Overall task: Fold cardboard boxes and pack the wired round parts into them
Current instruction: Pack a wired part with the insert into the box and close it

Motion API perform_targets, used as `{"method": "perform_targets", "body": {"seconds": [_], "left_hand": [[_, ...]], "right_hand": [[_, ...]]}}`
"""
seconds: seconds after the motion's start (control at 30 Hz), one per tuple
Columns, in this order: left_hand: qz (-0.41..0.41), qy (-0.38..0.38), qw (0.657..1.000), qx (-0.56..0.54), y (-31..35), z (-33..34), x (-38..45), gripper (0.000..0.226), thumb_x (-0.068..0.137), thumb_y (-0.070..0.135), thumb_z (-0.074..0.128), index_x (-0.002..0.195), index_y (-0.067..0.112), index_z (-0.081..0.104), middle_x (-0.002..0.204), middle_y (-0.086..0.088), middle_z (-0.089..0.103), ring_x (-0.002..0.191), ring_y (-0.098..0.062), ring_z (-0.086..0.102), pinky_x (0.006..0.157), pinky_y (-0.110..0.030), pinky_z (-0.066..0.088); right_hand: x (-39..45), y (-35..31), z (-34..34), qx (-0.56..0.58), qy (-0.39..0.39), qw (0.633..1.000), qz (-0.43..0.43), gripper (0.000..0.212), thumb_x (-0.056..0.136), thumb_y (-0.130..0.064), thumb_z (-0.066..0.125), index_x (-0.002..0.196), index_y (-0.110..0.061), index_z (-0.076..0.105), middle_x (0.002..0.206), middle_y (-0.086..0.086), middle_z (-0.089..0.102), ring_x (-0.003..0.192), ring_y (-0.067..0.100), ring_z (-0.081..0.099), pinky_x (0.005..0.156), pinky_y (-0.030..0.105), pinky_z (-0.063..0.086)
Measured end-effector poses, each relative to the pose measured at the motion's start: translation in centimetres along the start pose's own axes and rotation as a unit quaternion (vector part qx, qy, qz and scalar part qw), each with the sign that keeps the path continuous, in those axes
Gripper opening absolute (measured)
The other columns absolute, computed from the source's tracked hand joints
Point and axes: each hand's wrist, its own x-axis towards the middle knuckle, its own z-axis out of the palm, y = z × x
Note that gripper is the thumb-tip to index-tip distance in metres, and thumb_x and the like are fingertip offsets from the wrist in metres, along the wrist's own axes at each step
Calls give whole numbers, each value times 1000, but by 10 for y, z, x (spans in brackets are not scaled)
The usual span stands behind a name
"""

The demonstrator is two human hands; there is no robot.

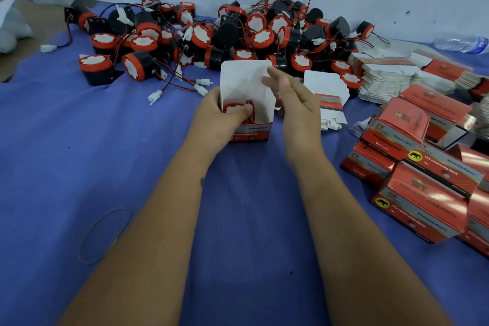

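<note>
Blue cloth covers the bench, which runs back to a pale wall. Left hand grips the open box from its left side, the thumb curled over the rim and pressing a wired round part down inside, its red lead looped beside it. Right hand hangs just beside the box, its fingers loosely straight and holding nothing, the tips at the upright white lid flap.

Thin printed card such as this looks light and easily creased, so the box is best held by its side walls near the base while the flap is tucked. Rigid plastic makes the part likely firm to press on its red-rimmed face, though its thin wires could snag or get pinched under the lid.

Behind the box lies a tangled heap of loose parts, their white plugs trailing onto the cloth. Flat box blanks sit close to the right, then a stack of finished boxes near the bench's right edge. Open room lies toward the person and to the left, where only a rubber band rests.
</note>
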Motion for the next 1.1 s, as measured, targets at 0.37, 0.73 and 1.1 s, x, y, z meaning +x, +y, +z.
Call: {"method": "perform_targets", "body": {"seconds": [0.37, 0.73, 1.1], "left_hand": [[5, -27, 1000, 0, 0, -2, 0, 50, 84, 31, 76, 127, 22, 53, 120, 6, 65, 109, -12, 62, 89, -29, 54], [12, -81, 997, -13, -6, -6, 3, 31, 95, 20, 63, 121, 32, 52, 110, 14, 66, 102, -4, 62, 82, -22, 50], [-13, -68, 978, -197, -3, -16, 9, 34, 94, 28, 45, 91, 10, 74, 98, -5, 74, 93, -22, 70, 86, -39, 56]], "right_hand": [[5, 7, -3, -7, -22, 1000, -16, 38, 99, 2, 45, 125, -21, 60, 109, -8, 69, 109, -3, 59, 88, 15, 48], [-3, 10, 14, -132, -9, 991, -17, 20, 88, -3, 64, 102, -18, 63, 91, -9, 63, 82, 3, 56, 72, 8, 45], [1, 14, 15, -124, 18, 992, 29, 51, 85, -9, 69, 126, -29, 46, 108, -3, 50, 86, 6, 55, 67, 10, 48]]}}
